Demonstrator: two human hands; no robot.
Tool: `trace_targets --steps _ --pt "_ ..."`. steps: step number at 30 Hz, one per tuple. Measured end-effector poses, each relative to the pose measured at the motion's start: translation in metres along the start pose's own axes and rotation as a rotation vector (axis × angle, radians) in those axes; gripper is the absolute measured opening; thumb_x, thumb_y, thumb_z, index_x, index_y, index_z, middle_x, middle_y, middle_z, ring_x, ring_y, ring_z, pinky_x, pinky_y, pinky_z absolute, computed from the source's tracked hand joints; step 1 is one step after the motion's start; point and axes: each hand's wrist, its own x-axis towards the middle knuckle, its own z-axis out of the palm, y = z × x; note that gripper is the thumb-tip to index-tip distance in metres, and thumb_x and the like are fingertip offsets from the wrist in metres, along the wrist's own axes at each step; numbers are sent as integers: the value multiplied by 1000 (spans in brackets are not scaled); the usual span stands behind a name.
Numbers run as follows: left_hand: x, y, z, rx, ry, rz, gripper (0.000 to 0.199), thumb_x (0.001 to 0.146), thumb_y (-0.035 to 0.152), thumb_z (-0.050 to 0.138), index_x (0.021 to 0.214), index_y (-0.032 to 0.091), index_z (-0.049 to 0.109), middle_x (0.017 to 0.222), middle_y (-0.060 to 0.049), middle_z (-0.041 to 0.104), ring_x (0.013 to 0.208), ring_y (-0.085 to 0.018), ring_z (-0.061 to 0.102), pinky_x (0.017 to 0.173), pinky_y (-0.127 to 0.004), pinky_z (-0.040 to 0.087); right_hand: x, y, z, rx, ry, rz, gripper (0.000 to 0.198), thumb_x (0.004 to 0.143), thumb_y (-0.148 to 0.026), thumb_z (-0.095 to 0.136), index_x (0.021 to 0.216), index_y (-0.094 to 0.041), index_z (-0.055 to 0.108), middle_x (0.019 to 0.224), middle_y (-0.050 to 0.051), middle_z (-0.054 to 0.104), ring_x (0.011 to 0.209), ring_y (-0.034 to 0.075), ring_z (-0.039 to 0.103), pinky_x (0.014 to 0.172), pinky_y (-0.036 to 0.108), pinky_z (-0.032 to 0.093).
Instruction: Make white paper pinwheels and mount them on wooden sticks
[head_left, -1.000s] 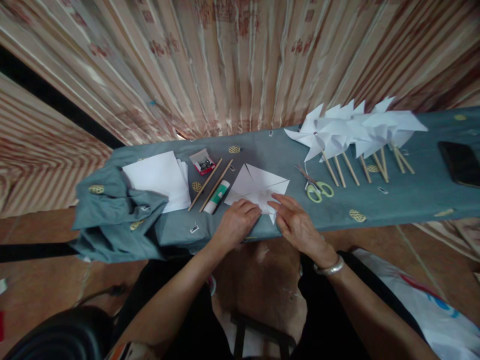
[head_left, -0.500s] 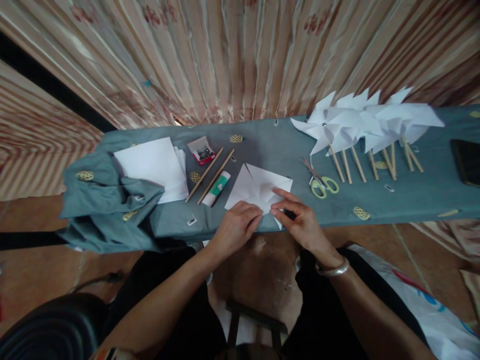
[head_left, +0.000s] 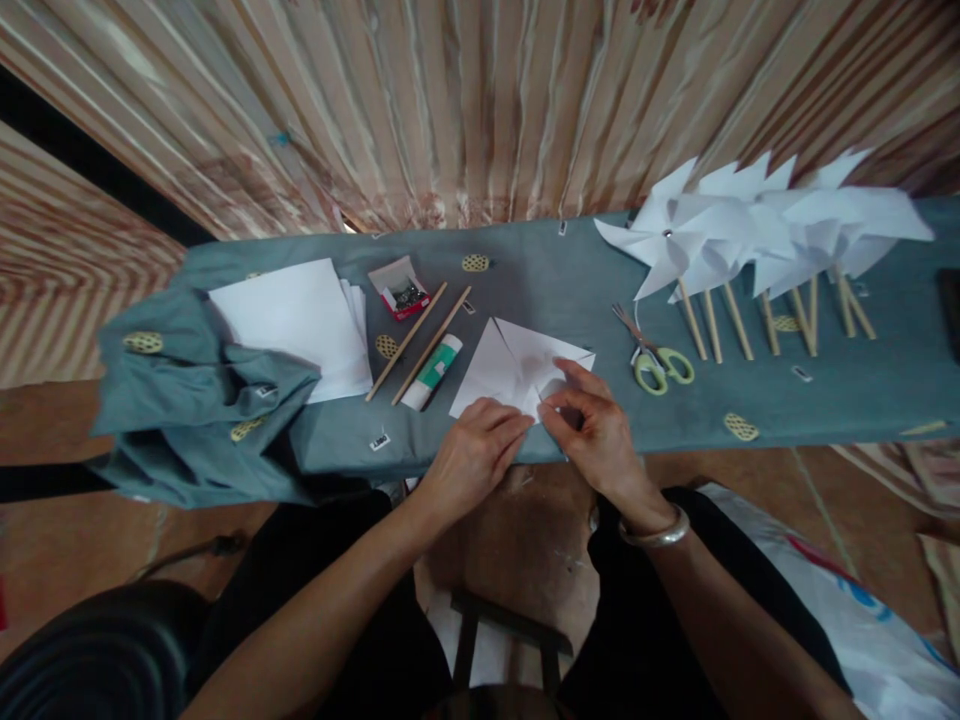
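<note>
A square of white paper (head_left: 491, 360) with slits running in from its corners lies near the table's front edge. My left hand (head_left: 484, 445) is closed at the paper's near edge, its fingertips pinching it there. My right hand (head_left: 596, 430) pinches a flap of the same paper between thumb and forefinger, close to the left fingertips; the hand hides much of the paper's right side. Left of the paper lie a green-and-white glue stick (head_left: 433, 372) and two wooden sticks (head_left: 409, 340). Scissors (head_left: 652, 360) with green handles rest to its right.
A stack of white paper (head_left: 292, 320) and a small red box (head_left: 401, 290) of metal pins stand on the left. Several finished paper pinwheels (head_left: 690, 235) on wooden sticks lie at the back right. A dark object (head_left: 949, 310) sits at the right edge. The tablecloth (head_left: 202, 410) bunches up at left.
My right hand has drawn the pinched flap slightly upward over the paper. My left hand stays at the near edge. The whole view has shifted a little.
</note>
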Motion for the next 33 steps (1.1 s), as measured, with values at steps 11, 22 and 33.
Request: trace_targets --steps 11,22,33 --pt "3 0 1 18 5 -34 20 94 17 52 108 15 67 97 -9 67 93 -20 60 83 -37 55 0 -7 4 -77 33 7 11 84 -27 61 75 -23 65 134 11 60 125 31 54 105 51 44" --pt "5 1 1 -2 0 -84 21 95 18 51 108 16 67 96 -8 67 93 -20 61 83 -36 55 -1 -8 3 -132 30 -13 11 86 -27 60 77 -23 64 133 11 60 127 30 53 106 50 44" --pt "5 0 2 31 10 -80 21 95 17 51 108 17 67 96 -7 68 92 -19 62 82 -36 55 0 -8 3 -111 26 -15 13 88 -30 58 80 -23 65 133 10 60 127 30 53 105 52 45"
